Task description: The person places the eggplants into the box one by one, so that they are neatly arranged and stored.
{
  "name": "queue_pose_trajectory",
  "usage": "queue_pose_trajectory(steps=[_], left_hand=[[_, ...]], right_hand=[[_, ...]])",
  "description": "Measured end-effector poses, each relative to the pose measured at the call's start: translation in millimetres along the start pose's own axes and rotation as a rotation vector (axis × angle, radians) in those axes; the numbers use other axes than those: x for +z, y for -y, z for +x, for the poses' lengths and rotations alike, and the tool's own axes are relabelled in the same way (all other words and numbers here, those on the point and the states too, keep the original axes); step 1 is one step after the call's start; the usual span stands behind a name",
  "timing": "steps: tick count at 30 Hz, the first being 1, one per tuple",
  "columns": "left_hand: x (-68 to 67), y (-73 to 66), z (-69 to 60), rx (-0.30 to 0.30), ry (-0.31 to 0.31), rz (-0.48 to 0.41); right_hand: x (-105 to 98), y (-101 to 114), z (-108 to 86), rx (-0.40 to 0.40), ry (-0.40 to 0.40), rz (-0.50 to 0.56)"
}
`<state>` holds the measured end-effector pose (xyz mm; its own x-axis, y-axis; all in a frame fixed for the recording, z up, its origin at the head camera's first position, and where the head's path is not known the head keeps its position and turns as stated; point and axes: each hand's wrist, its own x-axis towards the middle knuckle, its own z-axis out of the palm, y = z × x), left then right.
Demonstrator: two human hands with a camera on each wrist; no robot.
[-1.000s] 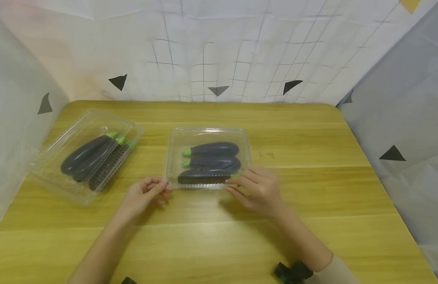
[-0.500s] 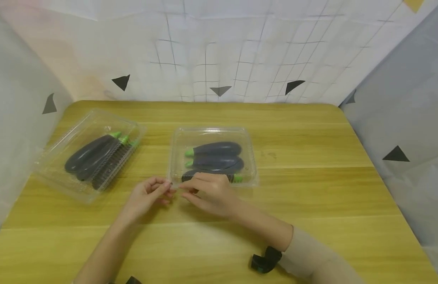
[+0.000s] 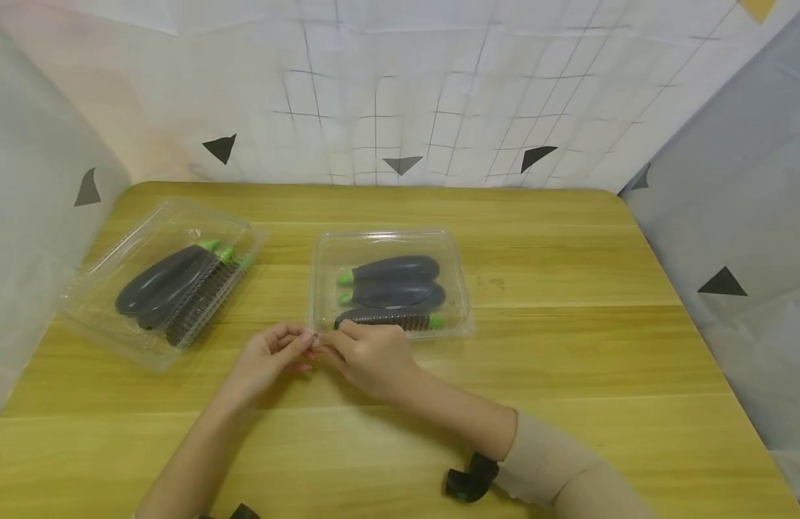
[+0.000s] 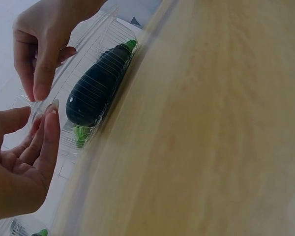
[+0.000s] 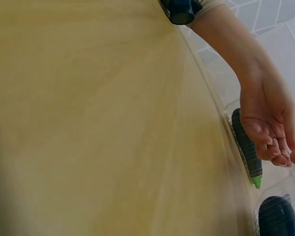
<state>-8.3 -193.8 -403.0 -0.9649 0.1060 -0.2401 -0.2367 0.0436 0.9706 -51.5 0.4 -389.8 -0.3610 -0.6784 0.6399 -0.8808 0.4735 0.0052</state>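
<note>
A clear plastic clamshell container (image 3: pixel 387 241) stands mid-table, its lid lying over three eggplants (image 3: pixel 396 268) with green stems. At its front left corner my left hand (image 3: pixel 270 357) pinches the rim between thumb and fingers. My right hand (image 3: pixel 374 360) reaches across the front side and holds the same corner with its fingertips, close to the left ones. In the left wrist view, the left hand (image 4: pixel 24 167) and right hand (image 4: pixel 49 39) meet at the rim. The right wrist view shows the left hand (image 5: pixel 268 118) palm side on. The exact fingertip contact is partly hidden.
A second clear clamshell container (image 3: pixel 127 245) with three eggplants lies slanted at the table's left. White sheets with dark triangles (image 3: pixel 220 148) surround the back and sides of the wooden table (image 3: pixel 569 346). Black wrist devices (image 3: pixel 471 479) sit near the front.
My right hand has slid left along the container's front edge, from its front right corner to the front left corner beside my left hand. The left hand keeps its place.
</note>
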Motion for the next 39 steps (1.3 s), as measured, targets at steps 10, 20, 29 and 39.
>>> queue_pose_trajectory(steps=[10,20,29,39], left_hand=[[0.2,0.0,0.3,0.015,0.023,-0.027],[-1.4,-1.4,-1.3,-0.026,0.047,-0.083],[-2.8,-0.1,-0.1,-0.054,0.026,-0.030],[-0.1,-0.6,-0.4,-0.013,-0.005,-0.004]], right_hand=[[0.9,5.2,1.7,0.008,0.011,-0.031],[5.4,2.0,2.4,-0.027,0.017,-0.035],[7.0,0.1,3.5,-0.095,0.033,-0.094],[7.9,3.3,6.4,-0.093,0.042,-0.099]])
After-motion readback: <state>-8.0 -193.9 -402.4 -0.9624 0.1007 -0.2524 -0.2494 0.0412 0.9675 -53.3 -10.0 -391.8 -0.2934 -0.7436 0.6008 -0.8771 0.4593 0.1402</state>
